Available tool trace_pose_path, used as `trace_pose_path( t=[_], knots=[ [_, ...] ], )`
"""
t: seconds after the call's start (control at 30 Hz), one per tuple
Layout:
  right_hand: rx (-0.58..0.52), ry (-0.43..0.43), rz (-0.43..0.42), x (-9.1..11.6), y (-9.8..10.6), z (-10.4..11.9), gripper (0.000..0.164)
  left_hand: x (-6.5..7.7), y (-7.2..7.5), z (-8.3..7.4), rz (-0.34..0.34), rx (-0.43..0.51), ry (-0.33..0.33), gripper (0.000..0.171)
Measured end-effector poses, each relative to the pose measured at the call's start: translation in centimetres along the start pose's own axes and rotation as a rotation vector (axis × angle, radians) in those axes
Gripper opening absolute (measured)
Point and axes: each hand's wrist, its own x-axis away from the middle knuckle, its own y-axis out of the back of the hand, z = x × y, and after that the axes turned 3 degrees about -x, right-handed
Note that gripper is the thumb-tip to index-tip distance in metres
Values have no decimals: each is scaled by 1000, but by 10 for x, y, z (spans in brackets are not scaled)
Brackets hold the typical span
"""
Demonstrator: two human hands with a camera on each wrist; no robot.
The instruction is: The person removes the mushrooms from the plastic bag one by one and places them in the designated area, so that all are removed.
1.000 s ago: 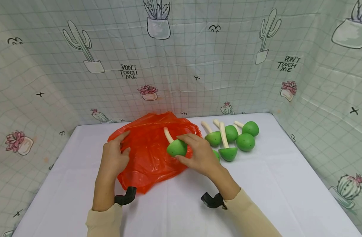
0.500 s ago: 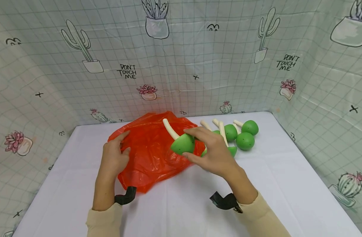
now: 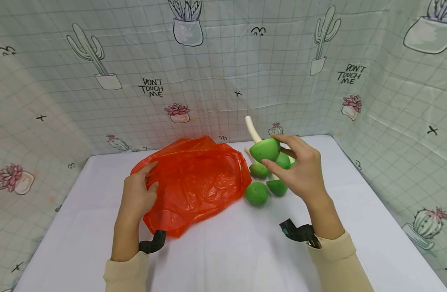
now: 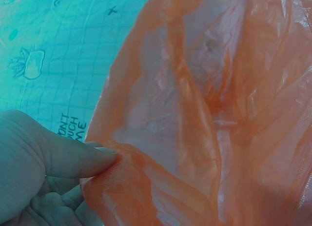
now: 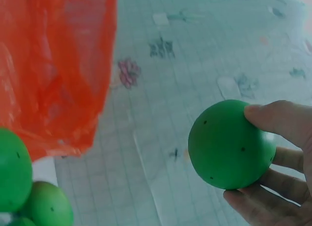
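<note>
My left hand pinches the rim of a red plastic bag that lies spread on the white table; the left wrist view shows its thumb pressed on the film. Up in the air to the right of the bag, my right hand grips a toy mushroom by its green cap, the pale stem pointing up. In the right wrist view the speckled round cap sits between thumb and fingers. Below and behind this hand lie several more green mushrooms, partly hidden by it.
The white table reaches back to a fabric wall printed with a grid and cactus drawings, which also stands on both sides. A black wrist mount sticks out inward from the right wrist, another mount from the left.
My right hand has carried the mushroom from over the bag rightward and up, above the other mushrooms. My left hand has stayed at the bag's rim.
</note>
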Motion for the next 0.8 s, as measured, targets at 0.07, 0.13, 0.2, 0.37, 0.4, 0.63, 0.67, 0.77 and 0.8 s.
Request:
trace_pose_path(
  t=[0.07,0.13,0.2,0.37,0.4,0.63,0.67,0.77,0.8],
  knots=[
    [6,-24,-42,-1,9,-4,55,0,0,0,0,4,4,61],
    [9,-52,-85,-2,19,-9,56,0,1,0,-2,7,3,61],
    [16,-86,-125,-2,29,-13,56,0,1,0,-4,8,-2,61],
    [64,-210,-189,0,48,-30,55,0,2,0,-15,4,-20,60],
    [82,-236,-195,1,51,-34,55,0,2,1,-16,2,-22,59],
    [193,-409,-219,11,67,-68,51,1,2,1,-8,1,-11,60],
    [207,-435,-221,14,69,-72,51,1,2,2,-6,1,-11,60],
    [242,-526,-205,21,77,-84,53,1,1,2,-6,2,-16,60],
    [249,-557,-193,24,79,-88,54,1,1,2,-8,2,-21,59]
  ],
)
